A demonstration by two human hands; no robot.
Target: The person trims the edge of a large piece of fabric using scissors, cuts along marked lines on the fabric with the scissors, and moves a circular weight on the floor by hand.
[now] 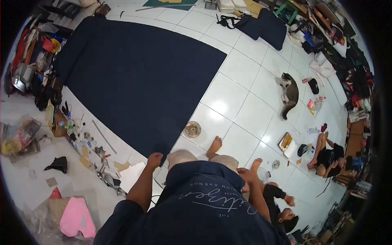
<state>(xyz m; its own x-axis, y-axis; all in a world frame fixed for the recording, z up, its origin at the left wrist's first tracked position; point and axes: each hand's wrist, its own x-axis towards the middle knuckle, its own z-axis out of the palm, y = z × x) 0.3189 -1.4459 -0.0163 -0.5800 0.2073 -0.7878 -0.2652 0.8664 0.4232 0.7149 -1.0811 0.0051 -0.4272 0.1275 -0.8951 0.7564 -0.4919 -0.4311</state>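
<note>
A large dark navy cloth (pixel 139 77) lies spread over the white tiled floor. My left hand (pixel 154 160) is closed at the cloth's near corner, with the fingers pinched on its edge. My right hand (pixel 246 175) rests low by my right thigh, away from the cloth; its fingers are partly hidden, and I cannot make out whether it holds anything. A round patterned dish (pixel 192 129) sits on the tiles just right of the cloth's edge.
A cat (pixel 290 93) lies on the tiles at right. One person (pixel 328 159) sits far right; another (pixel 281 208) is close at my right. An open food box (pixel 287 143) stands between. Tools and scraps line the left, near a pink piece (pixel 76 217).
</note>
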